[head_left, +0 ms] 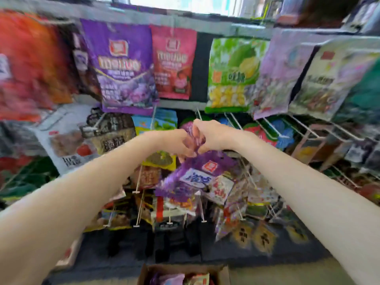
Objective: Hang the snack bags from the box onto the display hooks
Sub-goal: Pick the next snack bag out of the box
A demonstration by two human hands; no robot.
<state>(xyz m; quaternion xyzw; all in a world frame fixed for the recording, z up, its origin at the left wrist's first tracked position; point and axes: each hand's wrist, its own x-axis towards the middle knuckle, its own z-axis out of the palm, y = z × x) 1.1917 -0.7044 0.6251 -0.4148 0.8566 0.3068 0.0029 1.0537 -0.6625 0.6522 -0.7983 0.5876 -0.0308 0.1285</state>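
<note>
A purple snack bag point(191, 177) hangs in front of the display's middle row, held by its top edge. My left hand point(176, 144) and my right hand point(211, 136) meet there, both pinching the bag's top. White display hooks point(234, 121) stick out toward me just behind and right of the hands. Whether the bag's hole is on a hook cannot be told; the picture is blurred. The cardboard box point(223, 274) sits on the floor at the bottom centre with several snack bags point(174, 279) inside.
Hung bags fill the rack: a large purple bag point(123, 66), a pink one point(174, 62) and a green one point(232, 75) in the top row, more packets below. Bare white hooks point(308, 128) project at the right. Dark shelf base point(144, 247) lies above the box.
</note>
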